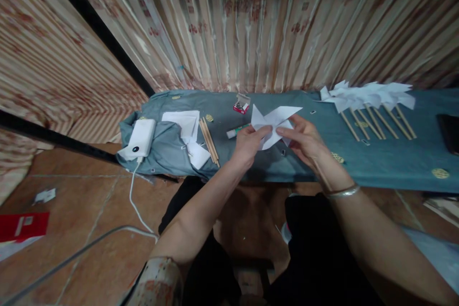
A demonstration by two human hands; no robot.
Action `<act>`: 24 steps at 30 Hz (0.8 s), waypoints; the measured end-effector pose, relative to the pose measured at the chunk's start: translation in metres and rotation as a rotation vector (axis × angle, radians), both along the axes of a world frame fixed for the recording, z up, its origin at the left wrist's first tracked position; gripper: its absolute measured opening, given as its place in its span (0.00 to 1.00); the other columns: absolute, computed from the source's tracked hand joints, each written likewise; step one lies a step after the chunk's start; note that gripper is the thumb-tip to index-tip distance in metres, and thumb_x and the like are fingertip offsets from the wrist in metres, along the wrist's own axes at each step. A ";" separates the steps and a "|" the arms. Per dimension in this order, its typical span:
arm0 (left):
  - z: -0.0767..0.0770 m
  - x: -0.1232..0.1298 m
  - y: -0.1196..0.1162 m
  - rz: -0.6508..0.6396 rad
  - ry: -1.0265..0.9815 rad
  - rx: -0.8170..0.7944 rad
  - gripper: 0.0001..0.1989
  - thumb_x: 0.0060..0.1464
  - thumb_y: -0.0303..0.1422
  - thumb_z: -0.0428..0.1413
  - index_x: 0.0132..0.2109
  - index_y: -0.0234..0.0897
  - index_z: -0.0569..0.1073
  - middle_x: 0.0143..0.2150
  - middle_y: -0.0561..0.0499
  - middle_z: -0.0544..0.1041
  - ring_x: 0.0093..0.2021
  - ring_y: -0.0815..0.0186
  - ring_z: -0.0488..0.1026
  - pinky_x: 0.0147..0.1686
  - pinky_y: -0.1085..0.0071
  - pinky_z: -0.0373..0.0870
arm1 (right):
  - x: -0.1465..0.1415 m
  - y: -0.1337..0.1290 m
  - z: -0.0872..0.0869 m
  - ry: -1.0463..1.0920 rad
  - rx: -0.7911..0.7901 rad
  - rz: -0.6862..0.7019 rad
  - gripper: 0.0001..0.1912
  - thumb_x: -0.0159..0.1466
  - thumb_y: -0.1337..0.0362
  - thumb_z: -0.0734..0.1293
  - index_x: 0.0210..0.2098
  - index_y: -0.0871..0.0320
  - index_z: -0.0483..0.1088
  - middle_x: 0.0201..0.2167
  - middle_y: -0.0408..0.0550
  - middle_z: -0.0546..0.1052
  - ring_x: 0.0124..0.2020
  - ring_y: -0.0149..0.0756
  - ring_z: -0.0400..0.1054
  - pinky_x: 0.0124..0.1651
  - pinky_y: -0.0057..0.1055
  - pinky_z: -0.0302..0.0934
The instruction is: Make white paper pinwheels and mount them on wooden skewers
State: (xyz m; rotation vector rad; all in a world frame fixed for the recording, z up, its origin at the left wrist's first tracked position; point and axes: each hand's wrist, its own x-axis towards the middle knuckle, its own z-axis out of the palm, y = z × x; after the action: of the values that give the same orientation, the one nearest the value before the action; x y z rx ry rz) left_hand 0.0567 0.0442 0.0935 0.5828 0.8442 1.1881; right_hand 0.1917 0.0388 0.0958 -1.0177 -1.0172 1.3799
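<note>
A white paper pinwheel [277, 117] is held up over the cloth-covered table, its points spread outward. My left hand [250, 142] pinches it near the centre from the left. From the right, my right hand [303, 137] grips it with the thumb close to the middle, the other fingers partly behind the paper. Behind my left hand lies a glue stick [234, 132], partly covered by the fingers. Just beyond it is a small open red box [241, 104] with small pieces inside that I cannot make out.
Several pinwheels on sticks [373, 98] lie at the right. Loose wooden sticks [210, 142] and white paper sheets [184, 122] rest at the left, near a white power bank [141, 137] with a cable [132, 196]. A dark object [448, 133] sits at the right edge. Curtains [229, 24] hang behind the table.
</note>
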 end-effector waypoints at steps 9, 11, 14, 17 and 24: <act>-0.017 -0.026 0.016 -0.010 -0.059 -0.015 0.12 0.31 0.33 0.69 0.26 0.32 0.77 0.23 0.53 0.77 0.23 0.71 0.71 0.28 0.74 0.64 | -0.028 0.021 -0.011 -0.057 -0.060 0.038 0.26 0.43 0.62 0.81 0.41 0.53 0.74 0.34 0.42 0.82 0.36 0.40 0.78 0.45 0.39 0.72; -0.019 -0.033 0.019 0.004 -0.038 -0.014 0.12 0.32 0.33 0.69 0.26 0.33 0.77 0.23 0.53 0.77 0.24 0.70 0.71 0.29 0.74 0.64 | -0.035 0.025 -0.012 -0.060 -0.049 0.051 0.24 0.45 0.60 0.81 0.40 0.53 0.74 0.36 0.42 0.82 0.37 0.40 0.78 0.46 0.39 0.72; -0.020 -0.042 0.020 0.031 -0.007 -0.017 0.12 0.34 0.34 0.68 0.28 0.33 0.78 0.25 0.52 0.78 0.26 0.69 0.72 0.32 0.73 0.66 | -0.044 0.028 -0.013 -0.051 -0.035 0.060 0.24 0.45 0.60 0.80 0.42 0.52 0.75 0.37 0.43 0.82 0.38 0.40 0.78 0.48 0.39 0.71; -0.022 -0.049 0.019 0.068 0.054 -0.003 0.11 0.34 0.34 0.68 0.28 0.33 0.79 0.26 0.51 0.79 0.27 0.69 0.73 0.33 0.72 0.67 | -0.048 0.029 -0.016 -0.031 -0.036 0.044 0.25 0.46 0.58 0.80 0.43 0.52 0.75 0.36 0.43 0.83 0.40 0.41 0.78 0.48 0.39 0.71; -0.032 -0.051 0.018 0.115 0.243 0.083 0.08 0.35 0.33 0.68 0.26 0.35 0.79 0.25 0.54 0.79 0.25 0.70 0.71 0.31 0.73 0.67 | -0.043 0.030 -0.032 -0.045 -0.054 -0.001 0.27 0.45 0.59 0.80 0.44 0.50 0.73 0.34 0.40 0.82 0.38 0.39 0.77 0.46 0.37 0.70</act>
State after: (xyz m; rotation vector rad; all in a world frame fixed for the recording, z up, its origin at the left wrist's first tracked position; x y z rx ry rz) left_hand 0.0055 0.0623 0.0618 0.7656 1.0486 1.2780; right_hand 0.1488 0.0690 0.0640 -1.0933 -1.0167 1.3958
